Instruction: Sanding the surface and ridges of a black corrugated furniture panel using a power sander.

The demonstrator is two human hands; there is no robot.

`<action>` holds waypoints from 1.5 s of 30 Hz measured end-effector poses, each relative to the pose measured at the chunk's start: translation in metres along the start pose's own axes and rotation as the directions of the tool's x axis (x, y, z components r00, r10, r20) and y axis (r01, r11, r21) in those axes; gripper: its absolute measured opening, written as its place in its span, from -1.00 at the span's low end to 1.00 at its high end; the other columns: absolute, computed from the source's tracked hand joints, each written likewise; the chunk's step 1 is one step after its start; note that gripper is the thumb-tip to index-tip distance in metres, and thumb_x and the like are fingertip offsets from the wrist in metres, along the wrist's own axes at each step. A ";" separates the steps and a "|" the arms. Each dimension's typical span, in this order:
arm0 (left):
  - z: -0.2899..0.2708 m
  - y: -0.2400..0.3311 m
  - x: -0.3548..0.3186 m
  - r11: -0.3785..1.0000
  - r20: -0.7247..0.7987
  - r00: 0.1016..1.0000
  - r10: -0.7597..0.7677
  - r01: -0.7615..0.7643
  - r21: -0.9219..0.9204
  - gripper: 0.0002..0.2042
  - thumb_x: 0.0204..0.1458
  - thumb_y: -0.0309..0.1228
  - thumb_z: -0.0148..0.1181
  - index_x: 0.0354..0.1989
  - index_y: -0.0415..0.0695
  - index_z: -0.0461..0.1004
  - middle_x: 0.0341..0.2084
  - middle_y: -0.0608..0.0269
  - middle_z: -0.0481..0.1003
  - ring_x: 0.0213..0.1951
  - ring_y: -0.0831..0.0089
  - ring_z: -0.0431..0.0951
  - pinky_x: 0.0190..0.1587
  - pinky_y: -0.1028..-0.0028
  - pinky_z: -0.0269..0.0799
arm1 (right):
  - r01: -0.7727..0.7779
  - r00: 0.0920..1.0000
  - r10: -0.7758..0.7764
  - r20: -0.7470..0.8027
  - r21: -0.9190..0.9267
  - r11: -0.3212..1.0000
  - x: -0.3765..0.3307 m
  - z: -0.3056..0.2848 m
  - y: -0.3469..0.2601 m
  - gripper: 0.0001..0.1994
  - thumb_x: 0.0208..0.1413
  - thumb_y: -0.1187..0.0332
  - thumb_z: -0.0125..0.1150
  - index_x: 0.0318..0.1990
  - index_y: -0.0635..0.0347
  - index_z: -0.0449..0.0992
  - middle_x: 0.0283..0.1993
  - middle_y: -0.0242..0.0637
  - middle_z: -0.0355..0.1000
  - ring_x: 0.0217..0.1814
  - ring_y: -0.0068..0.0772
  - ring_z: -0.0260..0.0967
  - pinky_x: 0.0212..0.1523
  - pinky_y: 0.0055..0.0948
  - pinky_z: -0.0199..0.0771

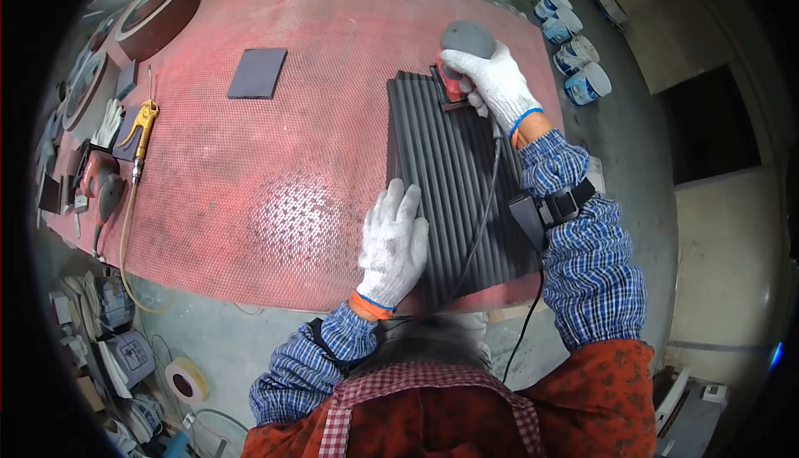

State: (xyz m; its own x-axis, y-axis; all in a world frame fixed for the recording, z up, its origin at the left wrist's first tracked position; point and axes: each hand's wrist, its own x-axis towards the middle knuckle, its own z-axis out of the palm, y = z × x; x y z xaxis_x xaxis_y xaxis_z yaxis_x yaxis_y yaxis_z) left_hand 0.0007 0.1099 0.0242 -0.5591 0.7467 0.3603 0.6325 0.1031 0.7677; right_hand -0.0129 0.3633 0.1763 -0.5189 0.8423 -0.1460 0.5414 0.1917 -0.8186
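Note:
A dark grey ribbed panel (454,183) lies lengthwise on the red mesh-covered table (200,158). My right hand (495,84), in a white knit glove, grips a red-and-grey electric sander (450,75) at the panel's far end. The sander rests on the ribs, and its cord runs back over the panel toward me. My left hand (391,246), also gloved, lies flat with its fingers stretched along the panel's left edge. It holds nothing. The glove hides part of that edge.
A square grey abrasive pad (257,73) lies left of the panel. Along the table's left side are a yellow air blow gun (143,129) with a hose, a second sander (101,179) and large abrasive rolls (156,15). Several paint buckets (588,83) stand on the floor at right.

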 end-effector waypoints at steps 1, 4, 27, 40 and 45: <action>0.000 0.000 0.001 1.000 0.007 1.000 0.003 -0.003 -0.005 -0.50 0.19 -0.44 0.16 0.33 -0.28 0.38 0.30 -0.28 0.36 0.30 -0.19 0.38 0.31 -0.02 0.31 | -0.006 1.000 0.006 -0.007 0.000 1.000 -0.004 0.000 0.002 -0.50 0.02 0.01 0.52 -0.14 0.28 0.55 -0.54 -0.38 0.47 -0.70 -0.62 0.33 -0.73 -0.52 0.35; 0.002 -0.002 0.000 1.000 -0.001 1.000 0.030 -0.030 -0.006 -0.51 0.20 -0.44 0.15 0.32 -0.28 0.38 0.29 -0.29 0.36 0.28 -0.19 0.39 0.29 -0.01 0.32 | -0.040 0.998 0.040 -0.054 0.001 0.999 -0.027 -0.002 0.012 -0.29 -0.01 -0.01 0.55 0.07 0.40 0.40 -0.50 -0.34 0.50 -0.68 -0.59 0.35 -0.72 -0.52 0.36; 0.018 -0.020 -0.003 0.998 -0.065 0.996 0.054 -0.055 -0.011 -0.54 0.30 -0.33 0.08 0.33 -0.26 0.40 0.30 -0.29 0.38 0.30 -0.17 0.41 0.35 0.02 0.33 | -0.193 0.965 0.199 -0.169 0.053 0.980 -0.334 -0.037 0.091 0.12 -0.15 0.07 0.64 0.49 0.40 0.09 0.37 0.07 0.38 0.41 -0.14 0.37 0.36 -0.24 0.43; 0.019 -0.023 -0.004 0.996 -0.089 0.992 0.088 -0.091 -0.025 -0.55 0.31 -0.33 0.05 0.33 -0.25 0.40 0.30 -0.27 0.38 0.30 -0.15 0.41 0.35 0.02 0.33 | -0.250 0.951 0.288 -0.113 0.269 0.930 -0.366 -0.032 0.079 0.05 -0.09 0.32 0.63 0.50 0.43 0.04 0.40 0.02 0.33 0.43 -0.17 0.34 0.41 -0.22 0.39; 0.018 -0.017 -0.003 0.999 -0.062 0.998 0.030 -0.031 -0.019 -0.55 0.30 -0.34 0.05 0.32 -0.27 0.41 0.30 -0.24 0.38 0.30 -0.15 0.41 0.34 0.02 0.33 | -0.192 0.967 0.212 -0.143 0.143 0.971 -0.347 -0.027 0.085 0.06 -0.07 0.24 0.62 0.50 0.45 0.04 0.40 0.04 0.33 0.43 -0.19 0.34 0.39 -0.25 0.41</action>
State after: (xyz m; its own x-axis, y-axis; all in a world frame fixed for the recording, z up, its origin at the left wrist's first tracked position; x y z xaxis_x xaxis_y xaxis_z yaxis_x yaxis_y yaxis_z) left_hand 0.0013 0.1176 -0.0001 -0.5720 0.7075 0.4150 0.6392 0.0673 0.7661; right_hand 0.2308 0.1006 0.1721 -0.2925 0.9268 -0.2357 0.5306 -0.0478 -0.8463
